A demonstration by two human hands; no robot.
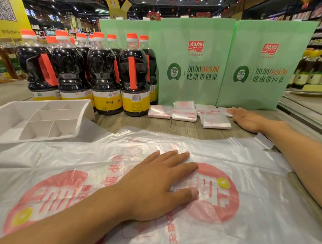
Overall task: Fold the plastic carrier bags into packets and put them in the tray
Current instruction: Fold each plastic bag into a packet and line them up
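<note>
Head view: both hands lie flat, one carrier bag (254, 201) is spread out, and the packets (184, 113) are outside the tray (27, 143).
White divided tray at 9 o'clock; soy bottles (103, 74) at 11. Left hand (159, 185) near 6, fingers straight, pressing the unfolded carrier bag. Folded packets at 1 o'clock, before green bags (196, 64). Right hand (247, 119) at 2, fingers straight, tips touching the rightmost packet.

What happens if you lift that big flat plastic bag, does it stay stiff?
Probably not. The plastic bag looks thin, see-through and creased, so it would likely droop and crumple. It seems very light; the left hand presses flat on it, perhaps holding it still. Its glossy surface may slide easily on the wooden table.
</note>
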